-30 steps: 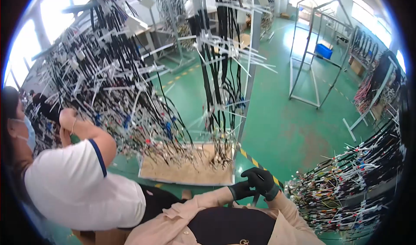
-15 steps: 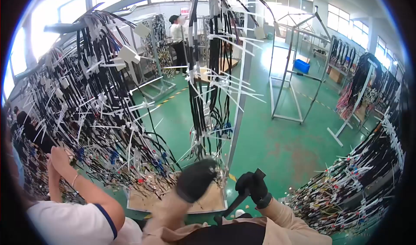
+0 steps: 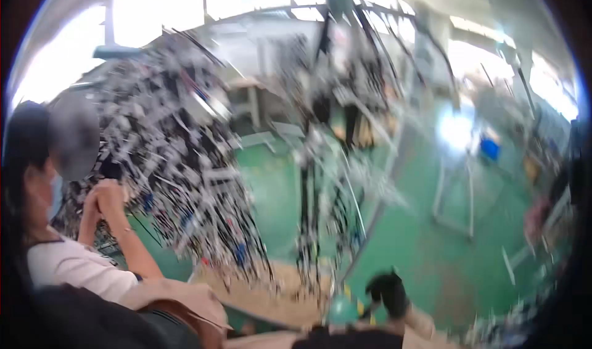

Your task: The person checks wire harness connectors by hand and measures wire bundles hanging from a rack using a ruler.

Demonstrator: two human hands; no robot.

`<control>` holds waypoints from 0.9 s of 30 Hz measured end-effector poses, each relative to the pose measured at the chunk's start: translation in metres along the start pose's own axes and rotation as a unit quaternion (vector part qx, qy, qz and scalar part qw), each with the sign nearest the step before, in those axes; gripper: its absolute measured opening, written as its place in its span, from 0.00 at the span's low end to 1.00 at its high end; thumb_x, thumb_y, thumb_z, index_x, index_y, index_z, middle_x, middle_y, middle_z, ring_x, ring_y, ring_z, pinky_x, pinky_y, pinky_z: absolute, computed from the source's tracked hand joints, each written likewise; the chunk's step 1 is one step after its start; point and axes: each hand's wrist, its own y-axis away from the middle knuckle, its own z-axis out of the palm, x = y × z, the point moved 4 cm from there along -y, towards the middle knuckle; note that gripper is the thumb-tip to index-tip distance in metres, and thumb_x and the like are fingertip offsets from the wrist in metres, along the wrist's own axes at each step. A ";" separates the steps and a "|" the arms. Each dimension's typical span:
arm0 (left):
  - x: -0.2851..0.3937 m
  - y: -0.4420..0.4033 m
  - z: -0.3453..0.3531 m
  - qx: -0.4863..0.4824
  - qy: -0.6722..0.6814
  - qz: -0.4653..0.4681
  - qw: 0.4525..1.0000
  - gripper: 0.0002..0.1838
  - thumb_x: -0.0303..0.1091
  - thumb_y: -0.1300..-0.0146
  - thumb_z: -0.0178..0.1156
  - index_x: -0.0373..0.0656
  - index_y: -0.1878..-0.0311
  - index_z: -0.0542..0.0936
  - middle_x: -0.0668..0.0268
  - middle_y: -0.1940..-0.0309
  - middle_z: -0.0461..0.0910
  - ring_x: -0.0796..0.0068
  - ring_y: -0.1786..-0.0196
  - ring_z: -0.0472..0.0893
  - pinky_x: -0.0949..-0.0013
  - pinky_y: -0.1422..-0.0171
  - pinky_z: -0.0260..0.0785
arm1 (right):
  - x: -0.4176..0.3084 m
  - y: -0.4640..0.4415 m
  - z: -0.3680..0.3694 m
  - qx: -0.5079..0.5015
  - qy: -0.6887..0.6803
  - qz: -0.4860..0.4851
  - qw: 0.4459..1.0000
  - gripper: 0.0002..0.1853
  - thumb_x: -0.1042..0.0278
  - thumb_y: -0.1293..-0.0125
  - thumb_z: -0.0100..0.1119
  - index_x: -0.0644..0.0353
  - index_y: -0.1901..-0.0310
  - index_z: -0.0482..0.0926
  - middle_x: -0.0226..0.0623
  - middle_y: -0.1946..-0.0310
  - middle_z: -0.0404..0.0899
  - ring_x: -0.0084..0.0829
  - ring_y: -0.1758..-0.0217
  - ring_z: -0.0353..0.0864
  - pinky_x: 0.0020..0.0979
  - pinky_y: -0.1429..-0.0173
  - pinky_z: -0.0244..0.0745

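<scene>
My right hand (image 3: pixel 390 292), in a black glove, is low and right of centre. Its fingers are curled round a dark strap-like strip (image 3: pixel 370 312), which blur makes hard to identify. I cannot make out my left hand; at the lower left only a beige fold of clothing (image 3: pixel 179 299) and dark cloth show. Ahead of me hangs a bundle of black cables with white ties (image 3: pixel 311 201), apart from my right hand. Left of it is a dense rack of wire harnesses (image 3: pixel 179 145) with white tags and blue and red connectors.
A co-worker (image 3: pixel 80 256) in a white shirt and mask stands close on my left, hands (image 3: pixel 108 198) together by the harnesses. A wooden board (image 3: pixel 271 299) lies beneath the cables. On the right are a metal frame (image 3: pixel 470 207), a blue bin (image 3: pixel 489 149) and more harnesses (image 3: pixel 512 324).
My view has swung left and blurred; the racks and floor appear shifted right. My left glove, raised before the hanging cables earlier, no longer shows there. My right hand appears lower.
</scene>
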 end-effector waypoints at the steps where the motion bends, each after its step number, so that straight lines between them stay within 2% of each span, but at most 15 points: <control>1: 0.001 0.000 0.001 0.007 -0.011 -0.005 1.000 0.22 0.22 0.52 0.51 0.34 0.50 0.65 0.61 0.68 0.75 0.72 0.68 0.75 0.74 0.64 0.67 | -0.011 0.005 0.005 0.053 0.002 -0.010 0.999 0.33 0.47 0.36 0.24 0.67 0.79 0.74 0.42 0.87 0.71 0.27 0.91 0.62 0.27 0.83 0.61; 2: 0.002 -0.001 0.001 0.017 -0.019 -0.013 1.000 0.21 0.22 0.52 0.51 0.35 0.51 0.66 0.61 0.69 0.75 0.72 0.68 0.75 0.74 0.64 0.67 | -0.035 0.003 0.012 0.001 0.138 -0.112 0.984 0.33 0.55 0.33 0.23 0.67 0.84 0.74 0.39 0.90 0.69 0.27 0.92 0.61 0.27 0.82 0.62; 4: 0.004 -0.005 0.007 0.030 -0.028 -0.032 0.999 0.20 0.22 0.52 0.51 0.35 0.52 0.66 0.61 0.69 0.75 0.72 0.68 0.75 0.74 0.64 0.67 | -0.059 -0.005 0.008 0.020 0.154 -0.148 0.977 0.28 0.62 0.32 0.23 0.63 0.86 0.68 0.39 0.88 0.70 0.31 0.87 0.64 0.31 0.72 0.65; 5: 0.005 -0.010 0.012 0.025 -0.030 -0.040 0.998 0.20 0.22 0.52 0.51 0.35 0.52 0.67 0.61 0.69 0.75 0.71 0.68 0.76 0.74 0.64 0.67 | -0.061 -0.006 -0.003 -0.034 0.115 -0.226 0.967 0.15 0.69 0.38 0.41 0.65 0.81 0.67 0.38 0.85 0.69 0.26 0.88 0.63 0.27 0.82 0.58; 6: 0.009 -0.016 0.015 0.016 -0.041 -0.045 0.998 0.19 0.23 0.52 0.51 0.35 0.53 0.67 0.61 0.69 0.75 0.71 0.68 0.76 0.73 0.64 0.67 | -0.061 -0.007 -0.007 -0.004 0.142 -0.155 0.978 0.29 0.56 0.33 0.28 0.63 0.88 0.66 0.35 0.92 0.62 0.27 0.91 0.57 0.28 0.83 0.55; 9: 0.018 -0.029 0.022 0.000 -0.071 -0.054 0.996 0.18 0.23 0.51 0.51 0.35 0.54 0.68 0.61 0.69 0.75 0.71 0.68 0.76 0.73 0.64 0.67 | -0.019 -0.010 -0.030 -0.021 0.010 -0.056 0.998 0.27 0.49 0.35 0.27 0.63 0.75 0.70 0.39 0.88 0.67 0.26 0.91 0.61 0.27 0.84 0.57; 12: 0.029 -0.032 0.027 0.013 -0.086 -0.057 0.995 0.17 0.23 0.51 0.52 0.35 0.55 0.69 0.60 0.70 0.75 0.71 0.69 0.76 0.73 0.64 0.68 | 0.000 -0.037 -0.073 -0.068 -0.070 0.023 0.995 0.31 0.42 0.37 0.26 0.64 0.62 0.73 0.44 0.84 0.72 0.26 0.90 0.64 0.26 0.84 0.60; 14: 0.040 -0.036 0.029 -0.003 -0.089 -0.067 0.994 0.16 0.24 0.51 0.52 0.35 0.56 0.69 0.60 0.70 0.75 0.70 0.69 0.76 0.73 0.64 0.68 | -0.003 -0.042 -0.070 -0.096 -0.020 0.020 0.995 0.26 0.48 0.36 0.33 0.63 0.70 0.74 0.48 0.78 0.75 0.31 0.86 0.68 0.27 0.81 0.63; 17: 0.056 -0.036 0.031 -0.002 -0.097 -0.077 0.992 0.14 0.24 0.50 0.52 0.35 0.57 0.70 0.60 0.70 0.75 0.70 0.69 0.76 0.72 0.64 0.68 | -0.029 -0.029 -0.046 -0.141 -0.037 -0.058 0.988 0.25 0.48 0.37 0.34 0.62 0.66 0.74 0.49 0.74 0.75 0.29 0.86 0.67 0.26 0.82 0.61; 18: 0.061 -0.037 0.031 0.000 -0.102 -0.075 0.992 0.14 0.24 0.50 0.52 0.35 0.58 0.70 0.60 0.70 0.75 0.70 0.69 0.76 0.72 0.64 0.68 | -0.027 -0.028 -0.045 -0.162 -0.095 -0.057 0.981 0.24 0.49 0.37 0.35 0.63 0.65 0.74 0.49 0.73 0.75 0.28 0.86 0.66 0.25 0.82 0.61; 20: 0.065 -0.035 0.030 0.008 -0.108 -0.075 0.991 0.13 0.24 0.50 0.52 0.35 0.58 0.71 0.59 0.71 0.75 0.70 0.69 0.77 0.72 0.64 0.68 | -0.022 -0.035 -0.041 -0.186 -0.077 -0.038 0.979 0.22 0.51 0.37 0.36 0.63 0.63 0.73 0.49 0.71 0.74 0.27 0.85 0.67 0.25 0.81 0.60; 21: 0.068 -0.034 0.031 0.010 -0.110 -0.077 0.991 0.12 0.24 0.50 0.52 0.35 0.59 0.71 0.59 0.71 0.75 0.70 0.69 0.77 0.72 0.64 0.68 | -0.019 -0.038 -0.047 -0.190 0.001 -0.017 0.982 0.21 0.52 0.37 0.37 0.63 0.62 0.73 0.48 0.70 0.74 0.27 0.84 0.68 0.24 0.81 0.60; 23: 0.070 -0.032 0.030 0.012 -0.108 -0.086 0.990 0.12 0.25 0.49 0.52 0.36 0.60 0.72 0.59 0.71 0.75 0.69 0.69 0.77 0.72 0.64 0.68 | -0.009 -0.041 -0.052 -0.221 0.035 -0.016 0.974 0.20 0.55 0.37 0.39 0.64 0.61 0.72 0.48 0.69 0.74 0.28 0.80 0.69 0.24 0.79 0.61; 25: 0.076 -0.035 0.026 0.020 -0.116 -0.078 0.990 0.11 0.25 0.49 0.53 0.36 0.61 0.72 0.59 0.71 0.75 0.69 0.70 0.77 0.71 0.64 0.68 | -0.001 -0.043 -0.047 -0.266 -0.061 -0.067 0.960 0.18 0.58 0.37 0.40 0.65 0.60 0.72 0.47 0.69 0.74 0.29 0.76 0.71 0.24 0.77 0.62; 27: 0.086 -0.043 0.019 0.035 -0.119 -0.060 0.990 0.10 0.25 0.49 0.53 0.36 0.61 0.73 0.59 0.71 0.76 0.69 0.70 0.77 0.71 0.64 0.68 | -0.007 -0.039 -0.039 -0.284 -0.099 -0.039 0.953 0.15 0.63 0.38 0.41 0.66 0.60 0.72 0.45 0.69 0.74 0.27 0.76 0.71 0.23 0.77 0.62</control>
